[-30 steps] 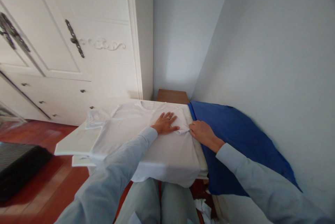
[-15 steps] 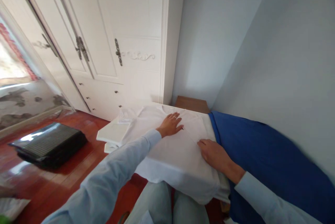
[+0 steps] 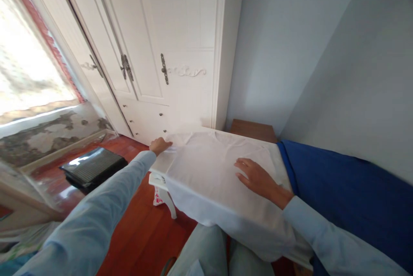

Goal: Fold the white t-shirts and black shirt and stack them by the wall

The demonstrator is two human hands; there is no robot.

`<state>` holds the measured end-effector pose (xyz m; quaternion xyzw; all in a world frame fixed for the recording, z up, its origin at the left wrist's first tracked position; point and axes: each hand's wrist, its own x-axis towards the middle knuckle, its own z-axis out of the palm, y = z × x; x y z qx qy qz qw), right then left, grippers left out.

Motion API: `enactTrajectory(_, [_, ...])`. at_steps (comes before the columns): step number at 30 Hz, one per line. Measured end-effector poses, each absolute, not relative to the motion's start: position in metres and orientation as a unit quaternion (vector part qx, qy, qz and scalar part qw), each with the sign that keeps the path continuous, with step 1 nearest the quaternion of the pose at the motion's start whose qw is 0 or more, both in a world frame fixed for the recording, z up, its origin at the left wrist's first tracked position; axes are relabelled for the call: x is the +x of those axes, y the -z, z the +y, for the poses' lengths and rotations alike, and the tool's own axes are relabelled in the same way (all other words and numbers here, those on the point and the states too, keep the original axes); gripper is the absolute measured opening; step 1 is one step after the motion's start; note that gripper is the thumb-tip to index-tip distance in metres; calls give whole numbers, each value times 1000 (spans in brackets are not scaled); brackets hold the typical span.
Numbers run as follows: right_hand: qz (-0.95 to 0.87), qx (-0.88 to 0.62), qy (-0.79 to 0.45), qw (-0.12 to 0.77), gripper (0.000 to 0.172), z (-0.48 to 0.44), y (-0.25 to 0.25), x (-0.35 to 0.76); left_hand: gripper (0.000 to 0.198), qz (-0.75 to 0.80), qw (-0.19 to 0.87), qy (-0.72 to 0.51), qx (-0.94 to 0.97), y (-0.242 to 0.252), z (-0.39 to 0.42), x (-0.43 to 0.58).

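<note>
As the white shirt (image 3: 206, 168) lies spread over the white table (image 3: 157, 166), its hem draping the near edge, the left hand (image 3: 159, 146) reaches the sleeve at the far-left side — whether it pinches cloth, I can't tell. The right hand (image 3: 256, 178) is over the shirt, thumb and fingers loosely parted. Blue cloth (image 3: 348, 181) lies alongside; a white wardrobe (image 3: 190, 22) stands behind, a black bundle (image 3: 93, 166) on the glossy red floor (image 3: 145, 235).

White shirt (image 3: 200, 173) partly behind right hand (image 3: 256, 178), wardrobe (image 3: 190, 18) cropped above
</note>
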<state>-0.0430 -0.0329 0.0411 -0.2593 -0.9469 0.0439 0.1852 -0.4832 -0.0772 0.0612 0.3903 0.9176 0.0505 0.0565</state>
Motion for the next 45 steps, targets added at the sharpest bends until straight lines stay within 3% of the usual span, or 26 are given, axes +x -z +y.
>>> enactTrajectory(4, [-947, -264, -63, 172, 39, -17, -42, -81, 59, 918, 45, -73, 386, -52, -63, -472])
enactTrajectory(11, [-945, -283, -106, 123, 42, -12, -37, -120, 38, 900, 1, -126, 418, -48, -51, -449])
enactTrajectory(19, [-953, -250, -101, 139, 33, -24, -17, -111, 39, 810, -33, -160, 563, -68, -43, -398])
enactTrajectory(25, [-954, -239, -119, 138, 36, -20, -13, -109, 66, 603, -55, -53, 794, -67, -73, -377])
enactTrajectory(29, [-945, -253, -172, 119, 39, -15, -26, -111, 57, 654, -50, -44, 754, -59, -103, -387])
enactTrajectory(35, [-919, -279, -187, 207, 41, 8, -42, -152, 26, 701, -64, -59, 707, -52, -126, -406])
enactTrajectory(45, [-888, -360, -205, 197, 54, 94, -46, -269, 24, 769, 3, -250, 589, -35, -119, -401])
